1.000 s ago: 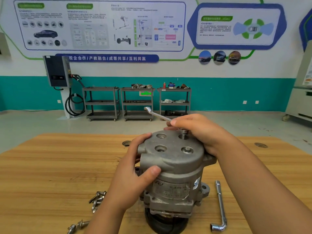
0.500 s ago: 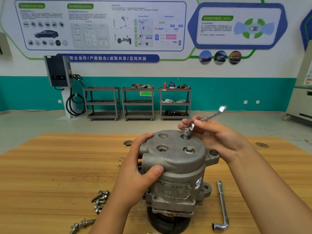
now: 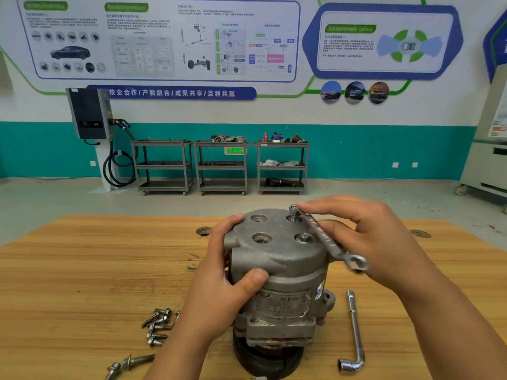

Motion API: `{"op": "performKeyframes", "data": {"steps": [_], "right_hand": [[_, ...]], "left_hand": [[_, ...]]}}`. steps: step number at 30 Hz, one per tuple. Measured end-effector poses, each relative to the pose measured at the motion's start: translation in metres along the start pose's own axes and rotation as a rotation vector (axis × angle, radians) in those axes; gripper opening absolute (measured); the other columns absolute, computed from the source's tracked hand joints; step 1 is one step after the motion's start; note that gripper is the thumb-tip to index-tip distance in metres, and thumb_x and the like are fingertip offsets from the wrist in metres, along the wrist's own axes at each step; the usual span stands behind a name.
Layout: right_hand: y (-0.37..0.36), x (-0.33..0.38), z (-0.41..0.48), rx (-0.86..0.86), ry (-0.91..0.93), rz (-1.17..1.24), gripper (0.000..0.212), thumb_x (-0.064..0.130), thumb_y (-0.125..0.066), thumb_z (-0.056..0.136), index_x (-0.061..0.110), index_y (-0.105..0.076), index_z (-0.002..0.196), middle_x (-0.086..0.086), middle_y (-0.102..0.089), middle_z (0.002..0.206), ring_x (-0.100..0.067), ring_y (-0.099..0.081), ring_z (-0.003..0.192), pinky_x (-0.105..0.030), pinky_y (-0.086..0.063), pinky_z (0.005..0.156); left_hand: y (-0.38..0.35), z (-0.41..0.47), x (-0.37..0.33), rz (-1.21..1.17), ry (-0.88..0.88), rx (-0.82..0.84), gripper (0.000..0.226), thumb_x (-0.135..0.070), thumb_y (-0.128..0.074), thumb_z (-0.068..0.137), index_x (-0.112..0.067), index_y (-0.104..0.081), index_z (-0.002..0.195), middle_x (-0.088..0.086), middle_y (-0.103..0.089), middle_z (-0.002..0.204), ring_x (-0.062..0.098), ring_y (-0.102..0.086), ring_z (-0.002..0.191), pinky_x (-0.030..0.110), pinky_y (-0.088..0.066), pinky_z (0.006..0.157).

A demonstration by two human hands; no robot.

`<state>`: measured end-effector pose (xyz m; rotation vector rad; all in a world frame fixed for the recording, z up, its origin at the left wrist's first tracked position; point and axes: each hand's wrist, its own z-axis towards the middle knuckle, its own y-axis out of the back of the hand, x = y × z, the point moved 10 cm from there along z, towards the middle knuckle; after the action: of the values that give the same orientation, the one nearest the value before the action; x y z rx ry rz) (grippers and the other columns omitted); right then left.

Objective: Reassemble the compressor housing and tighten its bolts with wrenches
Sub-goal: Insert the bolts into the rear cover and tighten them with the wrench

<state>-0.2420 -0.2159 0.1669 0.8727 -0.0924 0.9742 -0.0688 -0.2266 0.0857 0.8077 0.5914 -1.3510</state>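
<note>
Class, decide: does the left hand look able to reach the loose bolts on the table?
Probably yes: the loose bolts lie on bare table beside the left hand, though it must first let go of the compressor housing.

This is a car-mechanics training workshop. Big wall posters [image 3: 164, 39] show cars, parts and wiring diagrams above a teal-painted band. An electric-car charger [image 3: 89, 113] with a coiled cable [image 3: 118, 171] hangs on the wall, and three metal shelf carts [image 3: 222, 165] beside it hold engine parts and cans. The wooden surface [image 3: 82, 270] carries a metal compressor [image 3: 282, 259], loose bolts [image 3: 157, 325], a ring wrench [image 3: 326, 237] and a bent socket wrench [image 3: 355, 330].
</note>
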Motion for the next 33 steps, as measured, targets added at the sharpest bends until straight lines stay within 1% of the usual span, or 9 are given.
{"op": "performKeyframes", "data": {"steps": [7,11,14,18,20,21,23,27,33], "right_hand": [[-0.021,0.028,0.044,0.081,0.024,-0.122,0.010,0.030,-0.075,0.074,0.021,-0.072,0.073,0.015,-0.052,0.070,-0.003,-0.045,0.078,-0.022,-0.033,0.075],[-0.038,-0.002,0.057,0.132,-0.185,-0.105,0.028,0.042,-0.069,0.081,0.023,-0.054,0.066,0.007,-0.056,0.073,-0.010,-0.053,0.073,-0.030,-0.043,0.067],[-0.047,-0.034,0.051,0.237,-0.401,-0.041,0.034,0.046,-0.059,0.089,0.019,-0.052,0.071,0.002,-0.051,0.070,-0.012,-0.047,0.064,-0.031,-0.035,0.059],[-0.052,-0.063,0.030,0.235,-0.640,0.377,0.024,0.044,-0.066,0.082,0.024,-0.058,0.091,0.003,-0.062,0.096,-0.012,-0.058,0.090,-0.035,-0.046,0.084],[-0.059,-0.073,0.018,0.211,-0.718,0.618,0.057,0.048,-0.075,0.061,0.019,-0.058,0.107,-0.003,-0.068,0.107,-0.022,-0.063,0.102,-0.048,-0.047,0.095],[-0.061,-0.076,0.016,0.192,-0.702,0.725,0.069,0.046,-0.076,0.056,0.017,-0.056,0.115,-0.003,-0.069,0.111,-0.025,-0.064,0.106,-0.049,-0.048,0.095],[-0.059,-0.073,0.017,0.141,-0.579,0.922,0.060,0.033,-0.071,0.066,0.018,-0.055,0.121,-0.001,-0.070,0.114,-0.024,-0.065,0.108,-0.046,-0.050,0.093],[-0.043,-0.067,0.009,0.011,-0.365,1.030,0.022,0.016,-0.061,0.075,0.022,-0.077,0.089,-0.005,-0.073,0.102,-0.019,-0.069,0.098,-0.029,-0.057,0.075],[-0.013,-0.030,0.002,0.069,-0.112,0.574,0.030,0.018,-0.065,0.072,0.028,-0.075,0.099,0.008,-0.072,0.107,-0.006,-0.064,0.106,-0.014,-0.050,0.082]], "left_hand": [[0.000,-0.002,0.001,-0.037,-0.023,-0.005,0.073,-0.090,-0.056,0.054,-0.060,-0.040,0.118,-0.025,-0.059,0.119,0.000,-0.062,0.106,0.013,-0.049,0.078],[0.001,-0.003,0.001,-0.051,-0.028,-0.002,0.078,-0.088,-0.058,0.055,-0.055,-0.040,0.123,-0.024,-0.058,0.120,0.003,-0.062,0.105,0.015,-0.049,0.078],[0.002,-0.004,-0.001,-0.059,-0.031,-0.016,0.076,-0.087,-0.060,0.054,-0.056,-0.042,0.121,-0.025,-0.057,0.118,0.001,-0.062,0.103,0.012,-0.049,0.075],[0.003,-0.005,-0.002,-0.052,-0.025,-0.026,0.074,-0.087,-0.060,0.053,-0.059,-0.042,0.119,-0.030,-0.056,0.117,-0.003,-0.061,0.102,0.009,-0.048,0.072],[0.004,-0.005,-0.002,-0.050,-0.017,-0.025,0.074,-0.088,-0.059,0.052,-0.060,-0.041,0.119,-0.031,-0.057,0.116,-0.003,-0.063,0.099,0.009,-0.048,0.070],[0.004,-0.005,-0.002,-0.050,-0.015,-0.024,0.074,-0.088,-0.059,0.052,-0.060,-0.041,0.118,-0.031,-0.057,0.116,-0.002,-0.063,0.099,0.009,-0.048,0.070],[0.004,-0.004,-0.003,-0.054,-0.016,-0.021,0.073,-0.088,-0.059,0.052,-0.061,-0.041,0.118,-0.031,-0.056,0.117,-0.002,-0.063,0.099,0.009,-0.048,0.070],[0.005,-0.005,-0.002,-0.065,-0.015,-0.026,0.074,-0.087,-0.061,0.052,-0.060,-0.042,0.118,-0.032,-0.056,0.117,-0.003,-0.062,0.101,0.008,-0.048,0.072],[0.006,-0.005,-0.002,-0.076,-0.029,-0.031,0.074,-0.085,-0.062,0.054,-0.056,-0.043,0.119,-0.032,-0.055,0.119,-0.004,-0.060,0.104,0.008,-0.047,0.076]]}}
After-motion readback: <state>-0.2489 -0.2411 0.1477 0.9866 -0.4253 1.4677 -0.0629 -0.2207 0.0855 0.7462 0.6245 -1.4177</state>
